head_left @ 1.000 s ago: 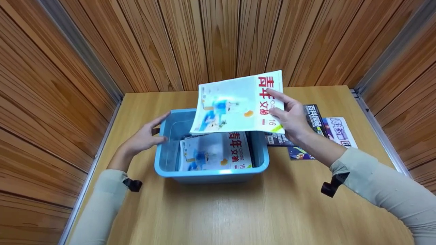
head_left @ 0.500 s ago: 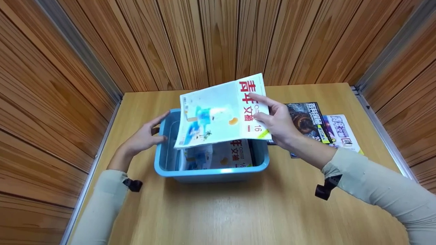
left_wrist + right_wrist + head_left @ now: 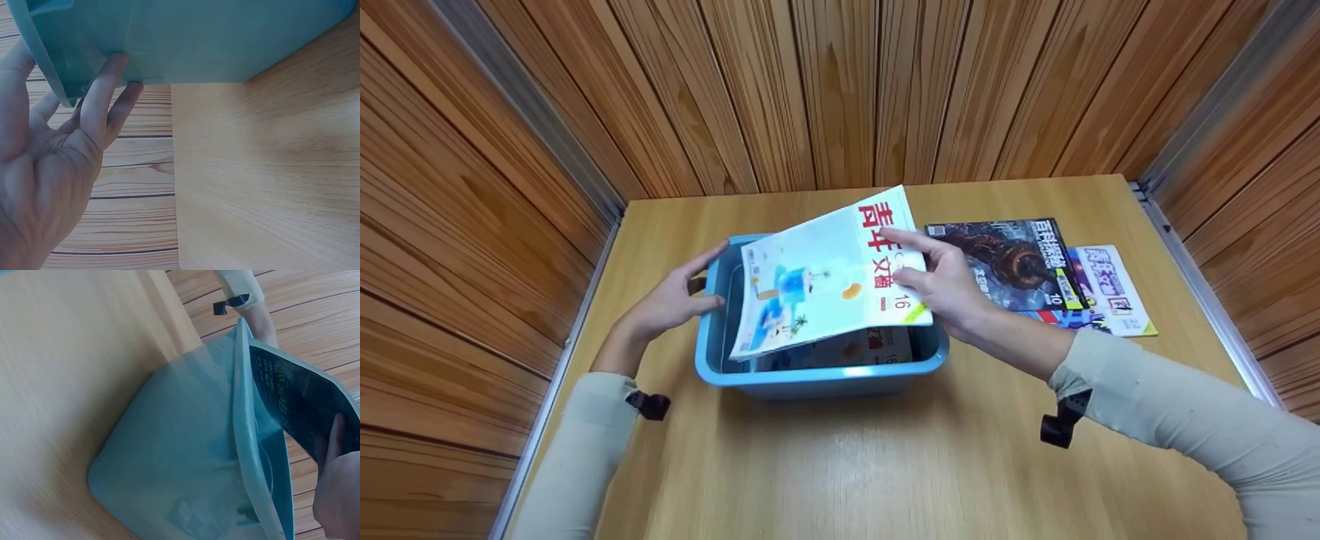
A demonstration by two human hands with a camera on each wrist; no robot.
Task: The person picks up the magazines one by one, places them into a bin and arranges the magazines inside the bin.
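Bright even light, soft shadows, warped edges

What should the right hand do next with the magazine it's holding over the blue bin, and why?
Probably lower it flat into the blue bin: the right hand grips the magazine tilted over the opening, another copy lies inside, and the left hand steadies the wall.

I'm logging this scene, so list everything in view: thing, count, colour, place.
held magazine: 1, white with red title, tilted over the bin
bin: 1, blue, table centre
magazine in bin: 1 visible, white, lying inside
table magazines: at least 2, dark and white-purple, overlapping right of bin
table: 1, light wood
wall panels: brown wood, around the table
left hand: 1, touching bin's left wall
right hand: 1, gripping held magazine
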